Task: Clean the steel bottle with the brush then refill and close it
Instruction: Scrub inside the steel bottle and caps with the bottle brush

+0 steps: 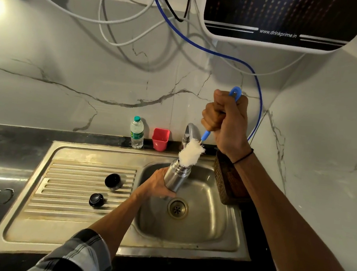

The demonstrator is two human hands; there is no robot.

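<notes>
Steel bottle (175,176), tilted over the sink (187,222) at frame centre, looks rigid and likely slippery when wet; left hand (158,185) wraps its body. Right hand (224,117) fists the brush (191,152), bristles at the mouth. Caps (113,181) lie left.

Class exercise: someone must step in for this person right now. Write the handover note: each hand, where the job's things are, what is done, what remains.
Left hand: holds the steel bottle tilted over the sink basin.
Right hand: fist around the blue handle of the brush; bristles mostly outside, only the tip in the mouth.
Cup lid and stopper: on the drainboard.
Done: bottle opened.
Left: scrub, rinse, refill, close.
</notes>
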